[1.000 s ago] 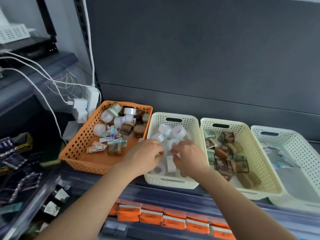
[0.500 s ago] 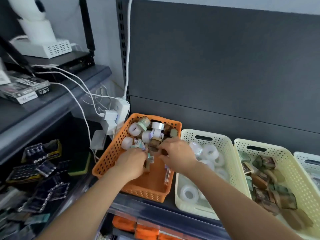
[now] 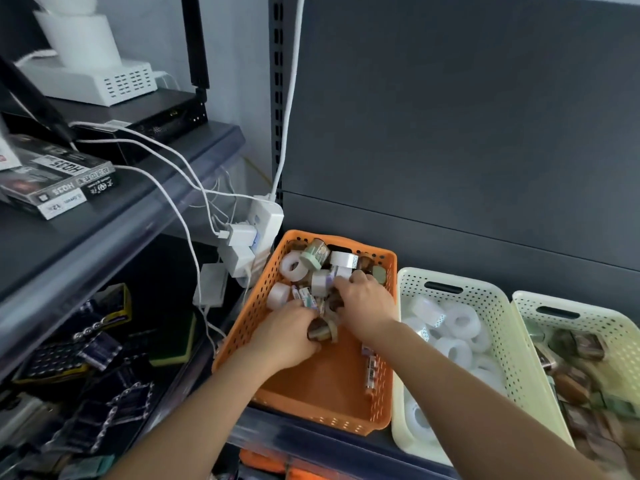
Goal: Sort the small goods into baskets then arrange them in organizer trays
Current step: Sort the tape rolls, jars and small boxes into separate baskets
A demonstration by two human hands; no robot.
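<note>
We have both hands in the orange basket, which sits at the left end of the shelf. Our left hand curls its fingers round a brown roll near the basket's middle. Our right hand reaches into the heap of rolls at the basket's far end, fingers bent down among them; we cannot tell whether they pinch anything. A white basket of clear rolls stands just beside it on the right, then a third basket holding brown goods.
</note>
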